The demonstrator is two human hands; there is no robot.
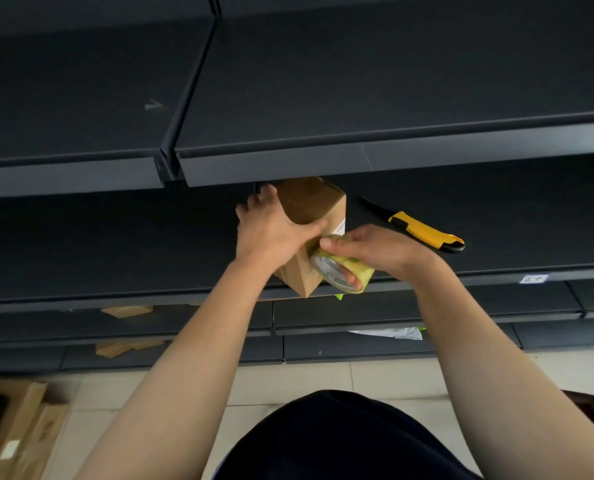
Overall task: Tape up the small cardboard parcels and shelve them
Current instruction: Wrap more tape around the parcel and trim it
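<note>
Two hands: L fingers [254, 206] round parcel [309, 206], R fingers [337, 245] round tape roll [342, 271] alongside.

Small brown cardboard parcel [309, 216], tilted on dark shelf [115, 237] (white label showing)

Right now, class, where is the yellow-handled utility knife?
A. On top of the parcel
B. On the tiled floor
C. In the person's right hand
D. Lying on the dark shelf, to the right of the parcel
D: the utility knife lies on the dark shelf, right of the cardboard parcel and apart from both hands; the right hand holds the tape roll instead.
</note>
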